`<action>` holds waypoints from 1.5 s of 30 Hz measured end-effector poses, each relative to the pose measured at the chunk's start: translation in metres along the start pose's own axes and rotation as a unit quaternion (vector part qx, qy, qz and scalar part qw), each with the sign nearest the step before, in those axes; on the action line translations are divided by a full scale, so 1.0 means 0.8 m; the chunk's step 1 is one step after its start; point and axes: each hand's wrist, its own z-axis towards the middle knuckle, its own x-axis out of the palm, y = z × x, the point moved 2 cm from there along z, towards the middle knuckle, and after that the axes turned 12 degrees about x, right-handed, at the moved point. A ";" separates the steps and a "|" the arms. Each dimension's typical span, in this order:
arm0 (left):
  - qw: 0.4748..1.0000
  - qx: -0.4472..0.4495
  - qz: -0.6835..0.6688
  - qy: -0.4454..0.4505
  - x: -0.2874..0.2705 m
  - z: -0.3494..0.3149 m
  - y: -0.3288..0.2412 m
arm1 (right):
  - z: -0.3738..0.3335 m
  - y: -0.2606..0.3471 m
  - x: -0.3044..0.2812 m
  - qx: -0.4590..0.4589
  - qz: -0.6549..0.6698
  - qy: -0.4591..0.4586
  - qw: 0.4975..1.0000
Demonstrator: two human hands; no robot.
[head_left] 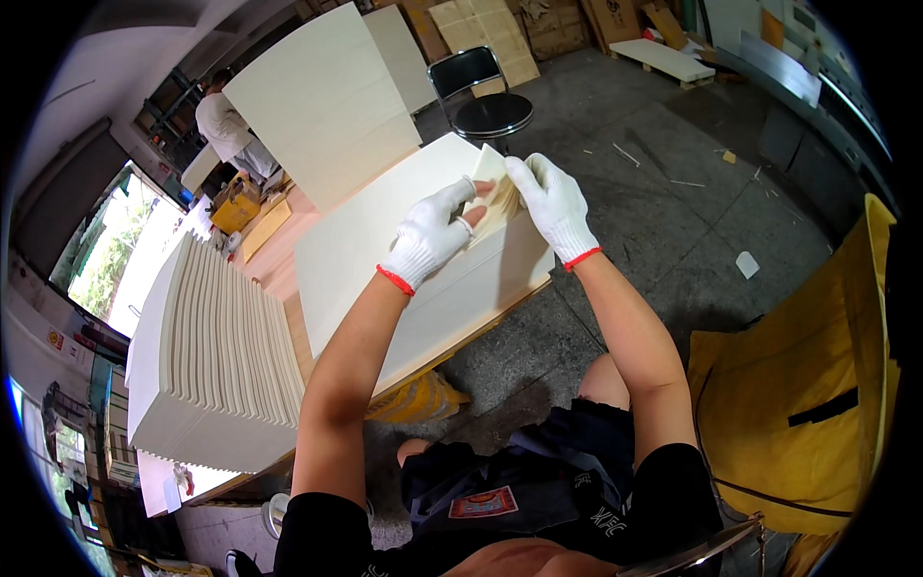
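Note:
I wear white knit gloves with red cuffs on both hands; the left thumb and a fingertip poke out bare. Between them is a small bundle of thin cream sheets [494, 213], fanned at its lower right, its exact kind unclear. My left hand [435, 227] has its bare fingertips on the bundle's left side. Curled over its upper right edge, my right hand [551, 199] grips it, with the fingertips partly hidden. Under both hands lies a large white panel [356, 252], apparently on other panels on the workbench.
A tall stack of white boards [213, 356] stands left on the bench [284, 252]. Behind, a large white board [322, 106] leans upright. A black chair [490, 113] stands beyond; a yellow fabric bag [784, 413] is at right. Another person [226, 125] works at far left.

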 end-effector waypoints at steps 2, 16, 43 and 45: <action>0.993 0.092 0.011 -0.070 0.005 -0.002 0.017 | -0.003 0.007 -0.001 0.003 -0.009 0.002 1.000; 0.999 -0.008 0.041 0.021 0.007 0.001 -0.003 | 0.000 -0.003 0.002 -0.004 0.001 -0.026 1.000; 0.999 0.022 0.047 -0.010 0.000 -0.004 -0.005 | 0.006 -0.007 -0.045 -0.232 -0.310 0.016 0.922; 0.998 0.018 0.054 0.000 -0.001 -0.002 -0.004 | 0.014 0.001 -0.045 -0.299 -0.302 0.000 0.905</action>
